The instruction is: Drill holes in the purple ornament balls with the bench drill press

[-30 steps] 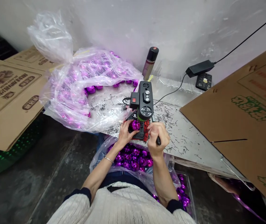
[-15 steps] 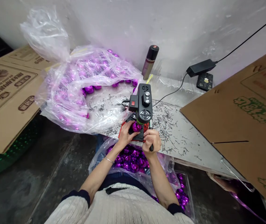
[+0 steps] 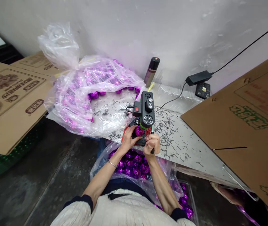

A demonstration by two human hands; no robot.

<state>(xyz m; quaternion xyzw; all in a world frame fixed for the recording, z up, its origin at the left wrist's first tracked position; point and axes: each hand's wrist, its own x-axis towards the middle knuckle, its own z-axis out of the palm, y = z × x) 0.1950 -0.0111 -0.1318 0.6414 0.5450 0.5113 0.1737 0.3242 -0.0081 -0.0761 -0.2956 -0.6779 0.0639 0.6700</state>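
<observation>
My left hand [image 3: 129,138] pinches a shiny purple ball ornament [image 3: 139,131] under the head of a small black bench machine [image 3: 147,110]. A red switch shows on the box at the machine's left side. My right hand [image 3: 152,144] is wrapped round the machine's lever handle [image 3: 152,150], just right of the ball. The machine stands on a black and red base [image 3: 141,141] near the table's front edge. More purple balls [image 3: 134,164] fill an open clear plastic bag in my lap. What the machine's tip does to the ball is hidden.
A large clear bag [image 3: 77,117] with purple balls lies on the table [image 3: 190,147] at left. Small black bits litter the tabletop. Behind the machine stands a spray can [image 3: 151,72]; a power adapter [image 3: 198,78] is farther right. Cardboard boxes [image 3: 13,100] flank both sides.
The camera view has tilted slightly, so the scene sits a little lower. Both hands keep their places on the ball and the lever, with little other visible change.
</observation>
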